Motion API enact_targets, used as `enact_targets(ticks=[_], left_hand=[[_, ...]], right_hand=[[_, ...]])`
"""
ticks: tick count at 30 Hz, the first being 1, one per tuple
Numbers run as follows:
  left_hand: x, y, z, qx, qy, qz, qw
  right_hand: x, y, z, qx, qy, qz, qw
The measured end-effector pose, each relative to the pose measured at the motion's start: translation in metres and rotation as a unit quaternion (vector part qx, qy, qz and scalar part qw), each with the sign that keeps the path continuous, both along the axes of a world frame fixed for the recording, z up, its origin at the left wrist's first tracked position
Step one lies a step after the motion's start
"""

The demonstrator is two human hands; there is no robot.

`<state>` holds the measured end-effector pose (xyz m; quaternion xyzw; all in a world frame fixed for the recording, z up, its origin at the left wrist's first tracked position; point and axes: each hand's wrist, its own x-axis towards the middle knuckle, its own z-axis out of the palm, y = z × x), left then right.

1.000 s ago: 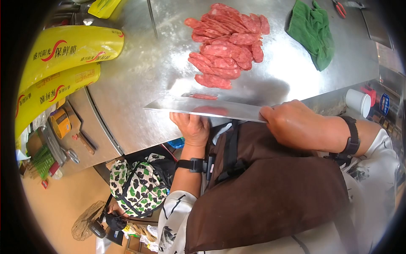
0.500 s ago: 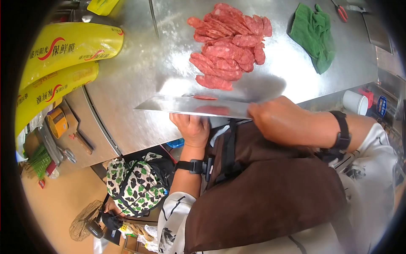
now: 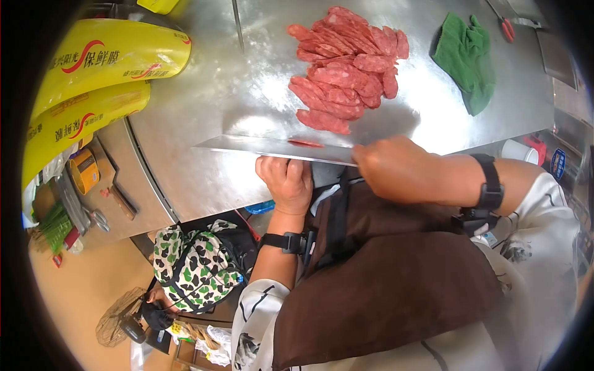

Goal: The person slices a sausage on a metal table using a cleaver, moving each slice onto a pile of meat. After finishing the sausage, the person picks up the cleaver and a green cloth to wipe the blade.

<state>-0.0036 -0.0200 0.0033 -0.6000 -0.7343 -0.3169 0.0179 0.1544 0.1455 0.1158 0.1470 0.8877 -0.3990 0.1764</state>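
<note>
My right hand (image 3: pixel 396 170) is wrapped round the handle end of a broad cleaver (image 3: pixel 247 144), whose blade stretches leftward over the steel table. Close against the near side of the blade, my left hand (image 3: pixel 284 180) has its fingers curled under; what they hold, if anything, is hidden. A thin red sausage slice (image 3: pixel 306 143) shows at the far side of the blade. Beyond it lies a heap of sliced sausage (image 3: pixel 346 68), marbled red and white, in overlapping rows.
A green cloth (image 3: pixel 464 62) and red-handled scissors (image 3: pixel 508 29) lie at the right. Yellow rolls of cling film (image 3: pixel 111 52) are at the left, above a knife (image 3: pixel 124 204) and more scissors (image 3: pixel 99 219). A person in a patterned top (image 3: pixel 198 266) is beyond the table's edge.
The cleaver's blade has turned and now shows less of its face. My left hand stays curled close behind it. The whole view has shifted slightly, and the heap looks the same.
</note>
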Motion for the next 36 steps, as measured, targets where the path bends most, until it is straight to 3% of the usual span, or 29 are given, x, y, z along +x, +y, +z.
enact_targets(ticks=[7, 10, 15, 22, 36], left_hand=[[0.0, 0.002, -0.001, 0.02, 0.005, 0.006, 1.0], [0.001, 0.005, 0.004, 0.024, -0.008, 0.015, 1.0], [0.002, 0.008, 0.011, 0.031, -0.015, 0.004, 0.999], [0.0, -0.007, -0.002, 0.007, 0.0, 0.014, 1.0], [-0.002, -0.006, -0.009, 0.024, -0.005, 0.007, 1.0]], right_hand=[[-0.006, 0.003, -0.007, 0.021, 0.047, 0.022, 0.998], [0.027, 0.005, -0.002, 0.021, -0.023, -0.028, 0.999], [0.049, 0.001, 0.004, 0.063, -0.01, -0.104, 0.993], [0.051, -0.006, 0.043, 0.056, -0.018, -0.048, 0.997], [0.048, -0.008, 0.039, 0.019, -0.037, -0.03, 0.999]])
